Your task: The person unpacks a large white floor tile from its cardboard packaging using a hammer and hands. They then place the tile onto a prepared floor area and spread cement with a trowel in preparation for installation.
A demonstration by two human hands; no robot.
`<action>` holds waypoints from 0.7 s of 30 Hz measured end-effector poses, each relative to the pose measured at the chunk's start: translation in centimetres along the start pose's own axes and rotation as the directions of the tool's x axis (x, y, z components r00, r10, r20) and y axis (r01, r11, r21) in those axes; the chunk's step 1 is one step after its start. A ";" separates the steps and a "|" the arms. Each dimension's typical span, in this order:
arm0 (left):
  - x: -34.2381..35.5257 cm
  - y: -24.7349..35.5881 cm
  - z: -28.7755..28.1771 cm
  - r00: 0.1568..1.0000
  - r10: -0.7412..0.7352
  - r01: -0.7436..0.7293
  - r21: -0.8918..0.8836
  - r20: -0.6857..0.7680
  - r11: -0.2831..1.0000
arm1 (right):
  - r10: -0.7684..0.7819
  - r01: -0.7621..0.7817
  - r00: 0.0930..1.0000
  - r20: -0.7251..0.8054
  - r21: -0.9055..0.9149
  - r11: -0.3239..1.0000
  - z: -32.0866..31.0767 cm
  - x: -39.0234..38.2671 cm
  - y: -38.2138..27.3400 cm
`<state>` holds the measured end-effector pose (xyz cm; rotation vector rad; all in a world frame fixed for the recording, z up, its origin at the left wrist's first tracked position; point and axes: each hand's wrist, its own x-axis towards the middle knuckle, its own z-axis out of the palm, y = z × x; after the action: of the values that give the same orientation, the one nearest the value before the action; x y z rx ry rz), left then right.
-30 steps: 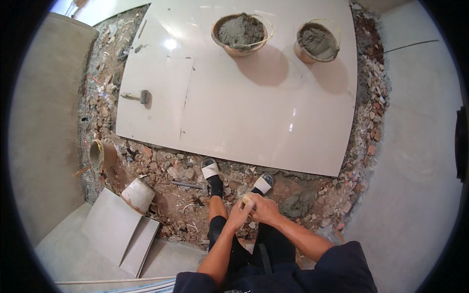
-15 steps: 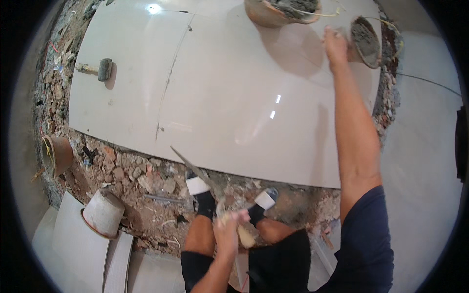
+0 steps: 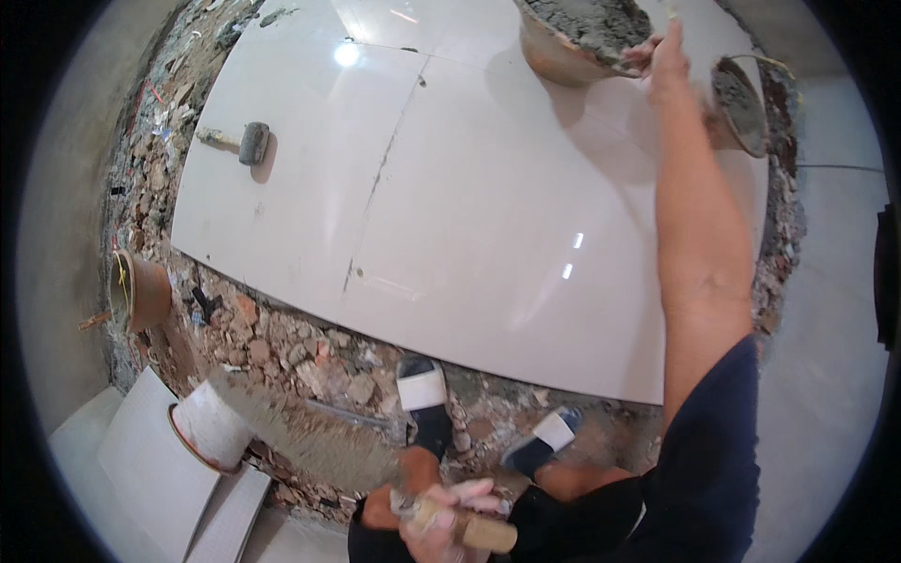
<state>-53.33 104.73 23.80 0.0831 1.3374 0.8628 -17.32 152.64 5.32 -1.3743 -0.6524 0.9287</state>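
My left hand (image 3: pixel 436 525), low in the picture, is closed on a trowel's wooden handle (image 3: pixel 490 534). The trowel blade (image 3: pixel 310 427), smeared by motion, stretches up and left over the rubble. With my right arm reaching far forward, my right hand (image 3: pixel 666 66) has its fingers curled at the rim of a bucket (image 3: pixel 554 58) full of grey mortar. That bucket rests on the large glossy tiles (image 3: pixel 488 235). Just right of the hand, a second bucket of mortar (image 3: pixel 741 108) leans with its mouth turned to the right.
A rubber mallet (image 3: pixel 251 144) lies on the tiles at left. Broken rubble (image 3: pixel 282 352) borders them. At the left stand a brown bucket (image 3: pixel 148 293) and an overturned whitish bucket (image 3: pixel 211 427) by loose tile pieces (image 3: pixel 127 469). My feet in sandals (image 3: pixel 422 389) are on the rubble.
My right hand has moved from between the two mortar buckets to the left one's rim. The trowel in my left hand has swung left and turned its broad face up. The view has shifted.
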 end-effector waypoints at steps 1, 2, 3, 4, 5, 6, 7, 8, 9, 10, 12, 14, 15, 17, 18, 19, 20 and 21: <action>-0.5 -1.4 1.4 0.982 0.117 -0.137 -0.132 -0.151 0.982 | 0.067 -0.068 0.997 0.025 0.040 0.997 -0.7 -2.4 -1.1; -0.8 -1.6 1.7 0.990 0.110 -0.124 -0.157 -0.092 0.980 | -0.020 0.009 0.996 -0.088 -0.124 0.992 0.1 -5.3 -1.2; -0.6 -2.0 1.6 0.994 0.113 -0.113 -0.036 0.001 0.993 | -0.104 0.088 0.993 -0.054 -0.242 0.966 -0.5 -7.9 -3.4; -0.1 -2.8 1.2 0.976 0.216 -0.216 0.092 0.010 0.972 | -0.141 0.122 0.990 -0.022 -0.379 0.917 -2.2 -12.1 -4.7; 0.4 -3.5 0.9 0.963 0.269 -0.266 0.153 0.002 0.952 | -0.169 0.155 0.985 0.020 -0.513 0.844 -3.8 -15.9 -6.7; 1.1 -4.1 0.6 0.966 0.256 -0.248 0.161 -0.029 0.955 | -0.030 0.044 0.999 0.034 -0.521 0.853 -5.6 -18.8 -10.0; 1.3 -4.7 0.1 0.964 0.261 -0.246 0.190 -0.055 0.950 | 0.109 -0.066 0.993 0.047 -0.537 0.841 -7.8 -21.7 -13.4; 2.6 -4.7 -1.0 0.970 0.240 -0.201 0.459 -0.027 0.865 | 0.251 -0.184 0.968 0.007 -0.662 0.727 -9.1 -24.1 -17.4; 3.1 -5.3 -1.2 0.976 0.214 -0.196 0.278 -0.037 0.940 | 0.215 -0.140 0.976 0.012 -0.723 0.677 -10.8 -27.0 -18.8; 4.0 -4.8 -1.8 0.981 0.148 -0.102 0.312 -0.126 0.945 | 0.179 -0.099 0.984 0.017 -0.779 0.620 -12.2 -29.9 -20.3; 4.7 -3.4 -3.4 0.974 0.062 0.038 0.426 -0.218 0.904 | 0.172 -0.226 0.972 -0.163 -0.857 0.464 -14.8 -38.3 -21.3; 4.5 -3.6 -4.4 0.967 0.041 0.094 0.498 -0.253 0.862 | 0.195 -0.112 0.980 -0.041 -0.923 0.369 -16.6 -47.3 -23.5; 4.7 -3.7 -4.8 0.963 0.034 0.114 0.517 -0.268 0.849 | 0.371 -0.492 0.832 -0.412 -0.857 0.151 -17.2 -51.0 -24.1; 4.5 -4.2 -6.0 0.973 -0.016 0.149 0.574 -0.229 0.805 | 0.439 -0.748 0.653 -0.617 -0.615 0.249 -19.4 -58.6 -24.4; 4.3 -4.7 -6.6 0.984 -0.067 0.155 0.610 -0.164 0.777 | 0.456 -0.771 0.620 -0.639 -0.604 0.202 -20.7 -62.7 -24.2; 4.2 -5.5 -7.0 0.990 -0.110 0.140 0.635 -0.087 0.759 | 0.456 -0.858 0.497 -0.738 -0.497 0.132 -22.8 -65.9 -22.9; 4.0 -6.3 -7.3 0.994 -0.112 0.094 0.673 -0.017 0.733 | 0.485 -0.871 0.483 -0.729 -0.459 0.178 -25.4 -68.9 -21.1; 3.5 -7.2 -7.8 0.991 -0.132 0.083 0.702 0.016 0.707 | 0.509 -0.924 0.379 -0.773 -0.339 0.175 -27.2 -73.6 -20.0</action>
<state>-56.63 98.54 15.12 0.6218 1.5304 0.1997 -28.55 76.77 31.21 -2.7938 0.2562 1.0029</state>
